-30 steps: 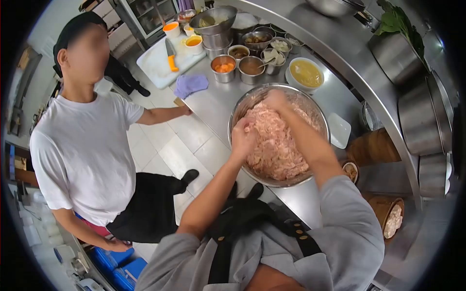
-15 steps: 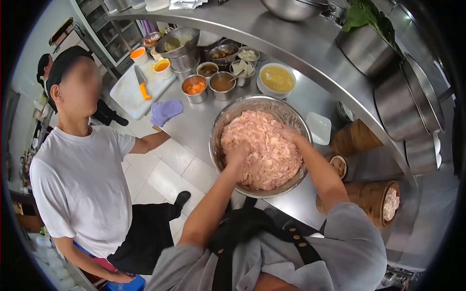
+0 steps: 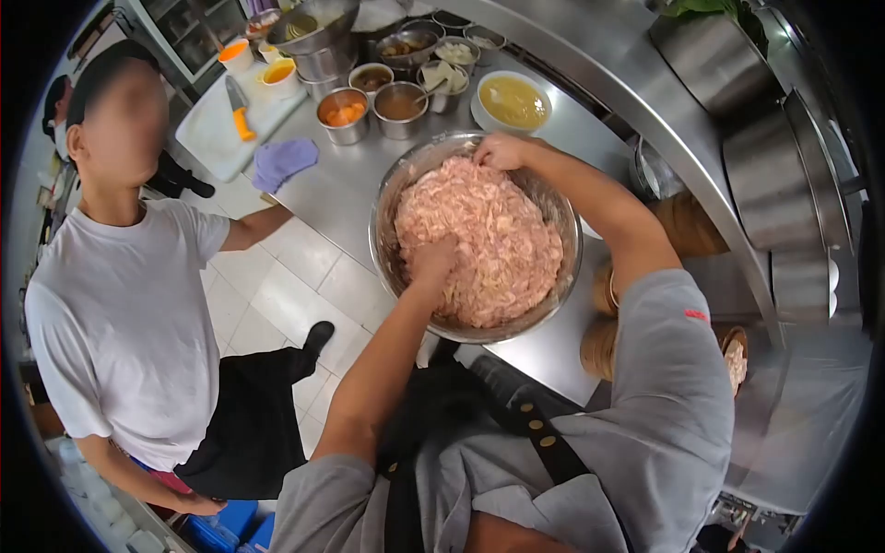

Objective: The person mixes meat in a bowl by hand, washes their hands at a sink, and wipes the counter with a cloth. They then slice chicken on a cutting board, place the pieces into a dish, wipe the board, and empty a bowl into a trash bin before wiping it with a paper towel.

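Meat by your hands: likely mixing | left hand sunk, right hand curled; can't tell grips | next turn needs both

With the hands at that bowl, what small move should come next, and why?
I'd probably draw the right hand inward from the far side of the metal bowl, folding the pale pink meat mixture toward the left hand. The right hand's fingers curl down by the mixture's far edge, while the left hand's fingers are sunk into its left part.
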Available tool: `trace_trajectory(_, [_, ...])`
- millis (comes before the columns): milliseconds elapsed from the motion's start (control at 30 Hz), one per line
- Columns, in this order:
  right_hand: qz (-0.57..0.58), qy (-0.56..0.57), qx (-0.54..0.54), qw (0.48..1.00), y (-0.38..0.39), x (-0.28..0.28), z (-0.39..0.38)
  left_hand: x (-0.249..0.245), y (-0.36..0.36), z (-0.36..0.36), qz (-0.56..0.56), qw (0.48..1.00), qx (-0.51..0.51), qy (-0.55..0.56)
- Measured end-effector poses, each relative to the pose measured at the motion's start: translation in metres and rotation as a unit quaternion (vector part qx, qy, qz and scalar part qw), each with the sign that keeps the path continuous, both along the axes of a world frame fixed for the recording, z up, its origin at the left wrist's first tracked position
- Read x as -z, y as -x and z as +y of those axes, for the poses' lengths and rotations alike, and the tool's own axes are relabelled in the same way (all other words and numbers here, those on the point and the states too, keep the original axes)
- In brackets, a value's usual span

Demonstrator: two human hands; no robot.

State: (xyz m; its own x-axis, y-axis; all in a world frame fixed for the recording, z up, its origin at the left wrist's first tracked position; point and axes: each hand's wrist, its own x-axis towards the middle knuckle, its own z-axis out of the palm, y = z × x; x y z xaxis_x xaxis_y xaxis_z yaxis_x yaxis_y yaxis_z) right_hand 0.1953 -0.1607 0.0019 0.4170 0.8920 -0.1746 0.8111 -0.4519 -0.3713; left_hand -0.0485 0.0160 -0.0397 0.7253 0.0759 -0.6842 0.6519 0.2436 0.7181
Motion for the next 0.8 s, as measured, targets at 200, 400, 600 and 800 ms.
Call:
trace_trajectory(200, [0.047,0.226,0.275,0.933,0.143,-0.015,-0.086,0.015,0.006,-0.004,-0.019,1.000,0.016,-0.011])
trace_trajectory(400, [0.127,0.032,0.241,0.962,0.064,-0.045,-0.018,0.057,-0.012,-0.004,-0.031,0.991,0.051,-0.116])
trace_trajectory(600, [-0.199,0.149,0.072,0.966,0.098,0.044,-0.092,0.080,-0.016,-0.005,-0.034,0.996,0.037,-0.078])
trace_trajectory(800, [0.237,-0.246,0.769,0.540,0.235,0.111,-0.026,0.037,-0.009,-0.013,-0.076,0.966,0.151,-0.197])
